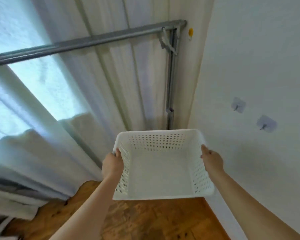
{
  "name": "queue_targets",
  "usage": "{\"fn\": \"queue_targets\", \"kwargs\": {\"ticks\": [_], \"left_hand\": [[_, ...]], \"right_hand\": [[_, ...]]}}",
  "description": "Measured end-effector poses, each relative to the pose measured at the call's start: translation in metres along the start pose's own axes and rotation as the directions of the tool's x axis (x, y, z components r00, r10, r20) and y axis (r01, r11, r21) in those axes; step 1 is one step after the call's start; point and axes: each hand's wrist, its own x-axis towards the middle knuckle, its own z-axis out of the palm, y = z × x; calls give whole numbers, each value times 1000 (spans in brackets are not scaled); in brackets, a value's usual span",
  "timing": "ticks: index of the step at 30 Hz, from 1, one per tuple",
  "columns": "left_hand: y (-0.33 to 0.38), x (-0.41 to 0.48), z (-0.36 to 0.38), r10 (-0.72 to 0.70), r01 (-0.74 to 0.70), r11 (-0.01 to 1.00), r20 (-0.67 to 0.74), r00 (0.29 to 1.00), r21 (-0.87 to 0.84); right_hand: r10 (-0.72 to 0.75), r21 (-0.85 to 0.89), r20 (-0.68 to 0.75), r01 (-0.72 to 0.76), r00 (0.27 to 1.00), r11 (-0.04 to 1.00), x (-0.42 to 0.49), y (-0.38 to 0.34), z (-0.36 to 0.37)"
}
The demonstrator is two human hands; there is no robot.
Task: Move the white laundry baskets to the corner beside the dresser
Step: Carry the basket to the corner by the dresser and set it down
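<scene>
An empty white laundry basket (pixel 160 172) with perforated walls hangs in the air in front of me, above the wooden floor. My left hand (pixel 112 163) grips its left rim and my right hand (pixel 211 159) grips its right rim. The basket's far end points toward the room corner, where the curtain meets the white wall. No dresser shows in the head view.
White curtains (pixel 62 104) cover a bright window on the left. A grey metal rail (pixel 87 43) with an upright post (pixel 171 80) runs into the corner. Two clear adhesive hooks (pixel 238 105) stick to the right wall. Wooden floor (pixel 145 220) lies below.
</scene>
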Motion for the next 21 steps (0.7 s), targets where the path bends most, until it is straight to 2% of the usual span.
{"fn": "queue_targets", "kwargs": {"ticks": [5,10,14,20,21], "left_hand": [[-90,43,-74,-141,138,990,-127,982,-33],[-171,78,-143,-290,266,955,-228,929,-130],[-237,93,-195,-399,347,914,-298,867,-211],[-331,95,-268,-575,500,818,-378,726,-284],[-352,91,-281,-613,529,790,-393,685,-309]], "right_hand": [[-105,-146,175,131,979,981,-33,-60,116],[-166,-191,343,242,925,951,-81,-115,223],[-195,-199,472,320,860,926,-126,-152,304],[-304,-196,612,512,730,836,-201,-197,417],[-318,-187,651,551,690,813,-220,-204,442]]}}
